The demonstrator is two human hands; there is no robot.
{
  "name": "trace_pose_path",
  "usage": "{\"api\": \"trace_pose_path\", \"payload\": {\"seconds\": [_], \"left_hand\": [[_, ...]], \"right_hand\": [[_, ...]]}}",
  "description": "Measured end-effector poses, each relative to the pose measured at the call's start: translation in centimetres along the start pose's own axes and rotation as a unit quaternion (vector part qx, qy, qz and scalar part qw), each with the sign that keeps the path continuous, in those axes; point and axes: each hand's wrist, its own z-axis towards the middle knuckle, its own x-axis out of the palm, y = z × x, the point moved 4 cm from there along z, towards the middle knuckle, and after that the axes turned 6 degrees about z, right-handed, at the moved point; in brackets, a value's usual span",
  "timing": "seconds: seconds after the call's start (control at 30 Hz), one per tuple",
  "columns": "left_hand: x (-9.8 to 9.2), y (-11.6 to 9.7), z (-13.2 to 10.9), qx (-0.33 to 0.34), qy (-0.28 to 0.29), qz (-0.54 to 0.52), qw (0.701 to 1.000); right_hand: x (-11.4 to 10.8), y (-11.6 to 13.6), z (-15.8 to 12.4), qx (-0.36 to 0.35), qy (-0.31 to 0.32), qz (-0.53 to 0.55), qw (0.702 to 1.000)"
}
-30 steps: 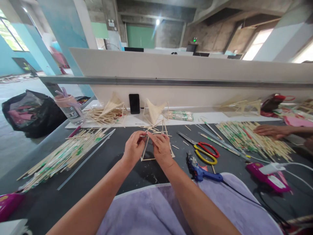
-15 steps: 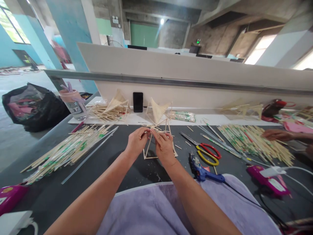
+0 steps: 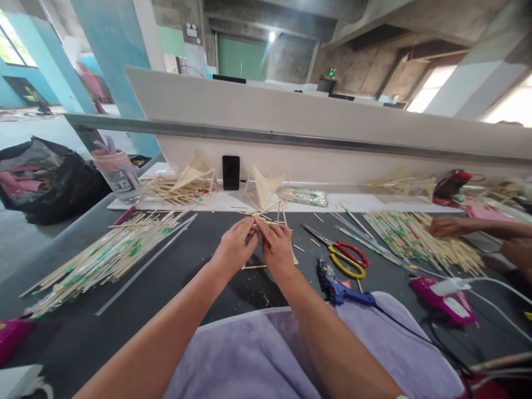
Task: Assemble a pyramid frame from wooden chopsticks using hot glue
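Note:
Over the dark tabletop, my left hand (image 3: 236, 246) and my right hand (image 3: 277, 246) meet fingertip to fingertip, both closed in a pinch. They grip an upper part of a small frame of thin wooden sticks (image 3: 254, 267), mostly hidden behind my fingers; its base and one peaked corner show. Short loose sticks (image 3: 250, 213) lie just beyond my fingertips. Behind them stands a stick model with a curved, fanned surface (image 3: 266, 187). Scissors with red and yellow handles (image 3: 347, 259) and a blue glue gun (image 3: 343, 291) lie right of my right hand.
Bundles of wooden sticks lie at left (image 3: 112, 249) and right (image 3: 415, 238), where another person's hand (image 3: 451, 226) rests. A phone (image 3: 231, 173) and a bottle (image 3: 120, 180) stand at the back. A purple cloth (image 3: 257, 360) covers my lap; a glue-gun cord (image 3: 409, 327) crosses it.
My hands have drawn closer together at the fingertips and cover more of the stick frame. The whole view has shifted slightly, with table items appearing further left.

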Motion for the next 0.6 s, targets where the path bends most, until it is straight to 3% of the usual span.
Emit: {"api": "trace_pose_path", "payload": {"seconds": [0.6], "left_hand": [[0.15, -0.2, 0.23, -0.017, 0.009, -0.006, 1.0]], "right_hand": [[-0.56, 0.19, 0.26, 0.047, -0.019, 0.059, 0.997]]}}
